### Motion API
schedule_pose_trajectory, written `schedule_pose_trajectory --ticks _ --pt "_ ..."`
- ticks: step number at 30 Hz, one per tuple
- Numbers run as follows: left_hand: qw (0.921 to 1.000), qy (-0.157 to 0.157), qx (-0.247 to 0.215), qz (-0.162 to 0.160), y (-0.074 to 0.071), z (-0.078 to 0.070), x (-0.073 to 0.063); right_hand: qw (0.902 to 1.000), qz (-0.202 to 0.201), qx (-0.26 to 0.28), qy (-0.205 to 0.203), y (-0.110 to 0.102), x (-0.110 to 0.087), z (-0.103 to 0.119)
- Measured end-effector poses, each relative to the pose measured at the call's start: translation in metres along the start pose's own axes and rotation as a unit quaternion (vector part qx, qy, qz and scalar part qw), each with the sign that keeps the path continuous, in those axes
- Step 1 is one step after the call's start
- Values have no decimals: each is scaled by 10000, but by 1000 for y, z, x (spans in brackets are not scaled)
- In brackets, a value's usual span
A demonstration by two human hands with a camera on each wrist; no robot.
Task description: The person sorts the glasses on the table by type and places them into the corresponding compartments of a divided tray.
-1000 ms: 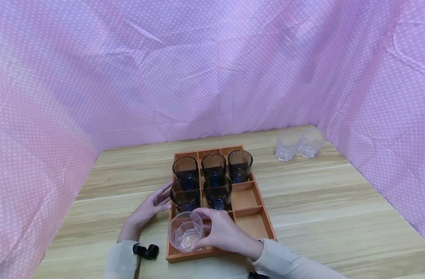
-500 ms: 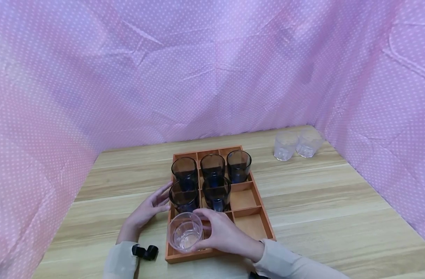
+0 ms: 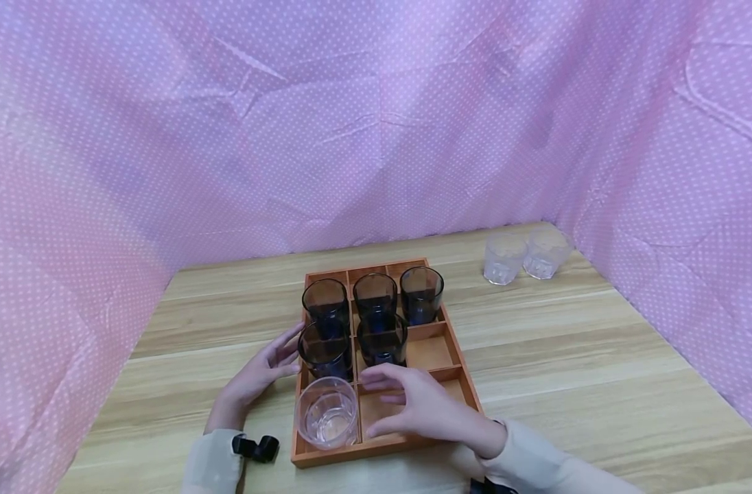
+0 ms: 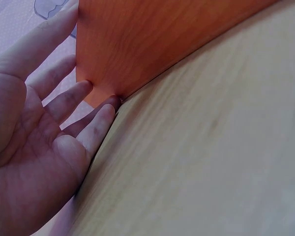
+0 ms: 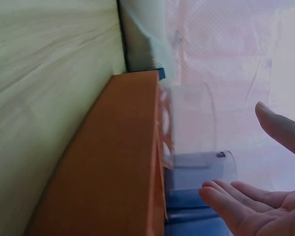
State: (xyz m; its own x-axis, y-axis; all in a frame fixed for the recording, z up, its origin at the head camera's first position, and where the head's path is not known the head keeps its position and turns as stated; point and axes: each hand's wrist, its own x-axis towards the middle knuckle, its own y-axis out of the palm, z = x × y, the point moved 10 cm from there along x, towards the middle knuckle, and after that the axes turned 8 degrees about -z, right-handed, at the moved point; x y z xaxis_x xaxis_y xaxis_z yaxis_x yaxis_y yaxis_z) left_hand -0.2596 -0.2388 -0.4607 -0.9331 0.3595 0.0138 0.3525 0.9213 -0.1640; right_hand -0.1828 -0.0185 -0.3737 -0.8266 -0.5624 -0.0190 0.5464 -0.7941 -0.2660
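A clear drinking glass (image 3: 328, 413) stands upright in the front-left compartment of a wooden divided tray (image 3: 376, 449). Just to its right, over the front-middle compartment, my right hand (image 3: 427, 406) is spread with thumb and fingers apart, holding nothing. The right wrist view shows a gap between that hand (image 5: 270, 209) and the clear glass (image 5: 191, 123). My left hand (image 3: 252, 379) rests at the tray's left side, and in the left wrist view its fingertips touch the tray wall (image 4: 132, 44). Several dark glasses (image 3: 325, 350) fill the back row and two compartments of the middle row.
Two more clear glasses (image 3: 504, 259) stand side by side at the back right of the wooden table (image 3: 567, 357). A pink dotted cloth (image 3: 376, 137) hangs behind and along both sides. The tray's right-middle compartment (image 3: 429, 353) shows its bare bottom.
My right hand has let go of the clear glass and moved right, off its rim. The glass stays in the front-left compartment. My left hand has kept its place.
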Motion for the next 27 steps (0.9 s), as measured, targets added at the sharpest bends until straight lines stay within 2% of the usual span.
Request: schedule_pose_trajectory --ticks 3,10,16,20,27 --pt "10000 -5 43 -17 0 0 0 9999 62 117 -17 -8 -4 1" --pt "9999 -114 19 -57 0 0 -2 9996 -28 -111 -248 -33 -11 0" --pt "9998 -164 17 -99 0 0 -3 9993 -108 153 -334 -53 -14 -6" --pt "9998 -168 29 -94 1 0 -4 9991 -160 135 -377 -68 -15 -11" --pt "9998 -192 -35 -102 3 2 -4 9973 -593 -252 -366 -104 -15 -22"
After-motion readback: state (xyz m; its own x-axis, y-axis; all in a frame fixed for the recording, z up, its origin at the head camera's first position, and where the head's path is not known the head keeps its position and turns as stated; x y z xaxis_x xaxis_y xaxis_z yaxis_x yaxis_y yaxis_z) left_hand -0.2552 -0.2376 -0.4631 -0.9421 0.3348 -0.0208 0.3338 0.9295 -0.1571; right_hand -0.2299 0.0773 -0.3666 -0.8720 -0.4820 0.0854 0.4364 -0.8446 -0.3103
